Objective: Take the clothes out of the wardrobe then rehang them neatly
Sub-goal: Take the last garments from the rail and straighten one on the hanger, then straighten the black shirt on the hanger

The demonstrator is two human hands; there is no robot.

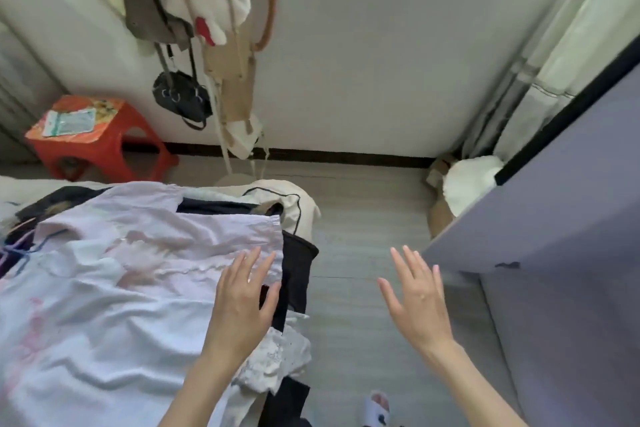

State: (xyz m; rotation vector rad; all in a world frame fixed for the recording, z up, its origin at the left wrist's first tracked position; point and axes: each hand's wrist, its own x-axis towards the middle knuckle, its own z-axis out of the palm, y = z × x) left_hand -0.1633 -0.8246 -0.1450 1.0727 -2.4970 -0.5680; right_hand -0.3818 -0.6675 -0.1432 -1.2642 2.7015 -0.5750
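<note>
A pile of clothes lies on the bed at the left, topped by a pale pink shirt (145, 253) spread flat, with black garments (298, 270) and a white lace piece (280, 360) at its right edge. My left hand (242, 302) hovers with straight, spread fingers over the right edge of the pink shirt. Over the floor, my right hand (419, 298) is held empty with fingers spread, next to the grey fabric wardrobe (554, 236) at the right.
Bags and light garments (204, 10) hang on the far wall, a black bag (181, 99) below them. A red plastic stool (100, 135) stands at the left. A cream curtain (568, 28) hangs at the right, and a white bundle (467, 180) lies in the corner.
</note>
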